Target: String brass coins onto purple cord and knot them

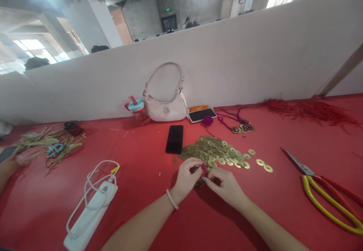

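Both of my hands meet over the red table, just in front of a pile of brass coins with holes (215, 148). My left hand (187, 177), with a pale bead bracelet on its wrist, pinches a short purple cord (204, 169). Fingers bent, my right hand (225, 184) grips the same cord from the other side. A coin or two seem to hang under the fingers, but they are mostly hidden. Farther back lie a purple ball of cord (208, 120) and some coins tied with dark purple cord (243, 127).
A black phone (174, 139) lies left of the coins. Behind stand a white handbag (167, 109) and a cup (137, 109). Scissors (307, 171) lie right, a white power strip (92, 215) left. Red strands (309, 111) lie by the partition. Another person's hand (8, 167) shows far left.
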`<state>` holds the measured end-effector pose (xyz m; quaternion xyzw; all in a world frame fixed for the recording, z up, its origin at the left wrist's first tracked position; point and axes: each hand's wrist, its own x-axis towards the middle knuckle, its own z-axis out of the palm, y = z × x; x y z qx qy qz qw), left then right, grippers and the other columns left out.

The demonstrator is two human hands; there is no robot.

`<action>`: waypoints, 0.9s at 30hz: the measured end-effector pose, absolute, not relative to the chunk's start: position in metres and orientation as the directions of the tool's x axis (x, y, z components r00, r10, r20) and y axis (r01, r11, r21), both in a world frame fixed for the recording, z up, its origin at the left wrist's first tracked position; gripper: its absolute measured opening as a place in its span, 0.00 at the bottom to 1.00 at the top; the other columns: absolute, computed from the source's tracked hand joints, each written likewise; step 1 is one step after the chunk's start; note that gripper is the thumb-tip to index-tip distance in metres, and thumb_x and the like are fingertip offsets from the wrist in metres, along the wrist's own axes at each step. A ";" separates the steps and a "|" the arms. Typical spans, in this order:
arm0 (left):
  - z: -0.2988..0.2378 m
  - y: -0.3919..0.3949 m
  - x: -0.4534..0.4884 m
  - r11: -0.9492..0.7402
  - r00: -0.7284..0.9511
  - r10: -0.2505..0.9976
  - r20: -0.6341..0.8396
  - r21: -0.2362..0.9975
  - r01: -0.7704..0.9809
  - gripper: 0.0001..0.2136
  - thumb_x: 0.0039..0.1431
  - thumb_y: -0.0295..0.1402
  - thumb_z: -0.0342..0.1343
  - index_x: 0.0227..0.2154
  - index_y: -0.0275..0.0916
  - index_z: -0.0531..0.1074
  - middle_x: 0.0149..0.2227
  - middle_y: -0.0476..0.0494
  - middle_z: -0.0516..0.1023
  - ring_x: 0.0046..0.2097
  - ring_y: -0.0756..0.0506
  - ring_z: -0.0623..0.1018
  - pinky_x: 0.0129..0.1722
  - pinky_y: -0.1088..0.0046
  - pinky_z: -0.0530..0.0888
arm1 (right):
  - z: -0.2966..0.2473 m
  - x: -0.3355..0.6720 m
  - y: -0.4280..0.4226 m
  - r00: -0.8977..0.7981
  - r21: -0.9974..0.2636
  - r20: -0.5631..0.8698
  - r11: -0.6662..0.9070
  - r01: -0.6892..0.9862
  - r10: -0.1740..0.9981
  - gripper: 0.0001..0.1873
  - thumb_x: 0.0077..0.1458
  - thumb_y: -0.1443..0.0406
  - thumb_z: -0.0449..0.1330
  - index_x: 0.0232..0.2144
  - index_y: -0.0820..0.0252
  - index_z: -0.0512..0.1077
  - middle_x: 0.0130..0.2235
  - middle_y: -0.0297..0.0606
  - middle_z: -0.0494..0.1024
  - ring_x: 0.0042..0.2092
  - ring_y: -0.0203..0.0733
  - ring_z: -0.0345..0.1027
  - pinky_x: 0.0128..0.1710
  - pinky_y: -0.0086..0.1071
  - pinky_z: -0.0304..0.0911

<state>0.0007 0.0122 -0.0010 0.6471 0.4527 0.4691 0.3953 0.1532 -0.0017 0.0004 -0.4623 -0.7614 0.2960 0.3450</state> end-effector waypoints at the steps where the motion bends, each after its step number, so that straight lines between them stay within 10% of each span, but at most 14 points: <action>1: -0.001 0.012 0.001 -0.274 0.149 0.958 0.246 0.937 0.214 0.06 0.50 0.26 0.53 0.29 0.35 0.74 0.34 0.41 0.75 0.38 0.46 0.74 0.39 0.70 0.71 | 0.000 0.153 -0.002 -0.338 -0.762 0.254 0.402 0.507 0.906 0.12 0.49 0.65 0.52 0.16 0.59 0.59 0.20 0.32 0.64 0.23 0.34 0.57 0.24 0.26 0.54; 27: -0.004 0.013 0.001 -0.294 0.149 0.952 0.267 0.933 0.206 0.05 0.49 0.24 0.54 0.28 0.35 0.74 0.34 0.41 0.75 0.38 0.47 0.74 0.38 0.71 0.72 | -0.002 0.151 -0.004 -0.340 -0.688 0.329 0.470 0.553 0.881 0.16 0.50 0.67 0.49 0.14 0.60 0.51 0.17 0.29 0.57 0.21 0.30 0.53 0.21 0.23 0.49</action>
